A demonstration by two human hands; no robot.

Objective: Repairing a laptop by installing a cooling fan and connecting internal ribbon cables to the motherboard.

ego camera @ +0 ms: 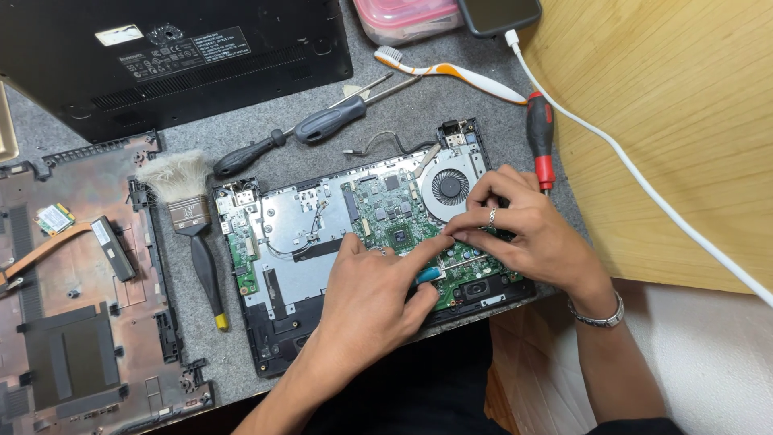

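Green and crowded with chips, the laptop motherboard [394, 221] lay in its black open chassis [274, 354] on the grey felt-covered table [266, 121], long axis running from 8 o'clock to 2 o'clock. Both hands met over its lower right part. The left hand [366, 302] came in from 7 o'clock, forefinger stretched flat and pressing down toward a thin pale strip [463, 262] on the board, while its curled fingers pinched a small tool with a teal handle [427, 274]. The right hand [523, 229], ringed and with a metal bracelet at the wrist, came from 4 o'clock, its fingertips pressed together on the same strip, just at 5 o'clock of the round cooling fan [449, 187]. The right hand sat nearer the strip; the two forefingers almost touched.

Room was tight: the chassis's near edge overhung the table's front edge under the wrists. A red-handled screwdriver [541, 137] lay just at 1 o'clock of the right hand. Further off, at 10 to 11 o'clock, lay two dark screwdrivers [322, 125], a toothbrush [451, 72] and a paintbrush [189, 209]; the removed bottom cover [161, 56] was at 11 o'clock, another stripped shell [72, 290] at 9. A white cable [636, 181] crossed the wooden top [684, 121] to the right.
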